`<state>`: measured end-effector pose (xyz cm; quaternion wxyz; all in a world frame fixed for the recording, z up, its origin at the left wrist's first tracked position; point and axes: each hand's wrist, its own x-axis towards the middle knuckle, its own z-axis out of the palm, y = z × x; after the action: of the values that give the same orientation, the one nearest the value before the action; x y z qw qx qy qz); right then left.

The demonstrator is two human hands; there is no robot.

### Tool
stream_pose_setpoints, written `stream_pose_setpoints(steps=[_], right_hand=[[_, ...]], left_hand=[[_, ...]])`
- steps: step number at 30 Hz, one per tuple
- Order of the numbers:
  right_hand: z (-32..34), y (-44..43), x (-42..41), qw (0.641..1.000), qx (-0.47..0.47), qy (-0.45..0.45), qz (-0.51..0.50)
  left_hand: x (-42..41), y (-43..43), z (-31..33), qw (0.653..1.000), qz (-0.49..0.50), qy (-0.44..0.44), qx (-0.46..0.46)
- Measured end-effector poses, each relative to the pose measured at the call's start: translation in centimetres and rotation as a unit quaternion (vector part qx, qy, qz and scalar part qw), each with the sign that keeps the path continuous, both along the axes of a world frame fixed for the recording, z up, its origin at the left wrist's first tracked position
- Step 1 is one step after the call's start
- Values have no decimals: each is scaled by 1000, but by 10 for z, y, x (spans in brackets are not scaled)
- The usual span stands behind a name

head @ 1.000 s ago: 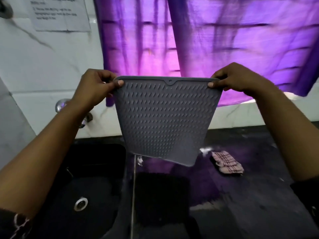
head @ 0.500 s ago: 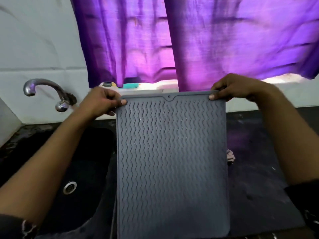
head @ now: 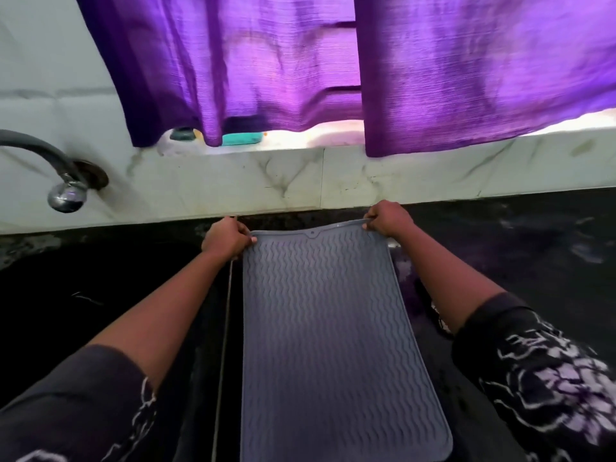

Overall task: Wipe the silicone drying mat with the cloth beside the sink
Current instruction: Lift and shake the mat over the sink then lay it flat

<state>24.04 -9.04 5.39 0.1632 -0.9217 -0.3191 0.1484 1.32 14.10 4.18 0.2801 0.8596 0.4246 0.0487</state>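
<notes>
The grey silicone drying mat (head: 330, 345), ribbed with wavy lines, lies lengthwise on the dark counter just right of the sink. My left hand (head: 226, 240) pinches its far left corner and my right hand (head: 386, 219) pinches its far right corner, which is still lifted slightly. Only a small checked bit of the cloth (head: 439, 320) peeks out beside my right forearm, to the right of the mat; the rest is hidden by the arm.
A black sink (head: 100, 295) lies left of the mat, with a chrome tap (head: 63, 191) on the white marble wall. Purple curtains (head: 433, 68) hang over the window sill, where a teal object (head: 241, 139) sits. Dark wet counter (head: 533, 248) extends to the right.
The mat went from hanging upright in front of me to lying down flat on the counter. Both hands kept their grip on its top corners and moved down and away from me.
</notes>
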Motion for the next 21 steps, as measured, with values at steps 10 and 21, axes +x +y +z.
stream_pose_setpoints(steps=[10, 21], right_hand=[[-37, 14, -23, 978, -138, -152, -36], [-116, -9, -91, 993, -18, -117, -4]], left_hand=[[7, -6, -34, 992, -71, 32, 103], [2, -73, -112, 976, -138, 70, 154]])
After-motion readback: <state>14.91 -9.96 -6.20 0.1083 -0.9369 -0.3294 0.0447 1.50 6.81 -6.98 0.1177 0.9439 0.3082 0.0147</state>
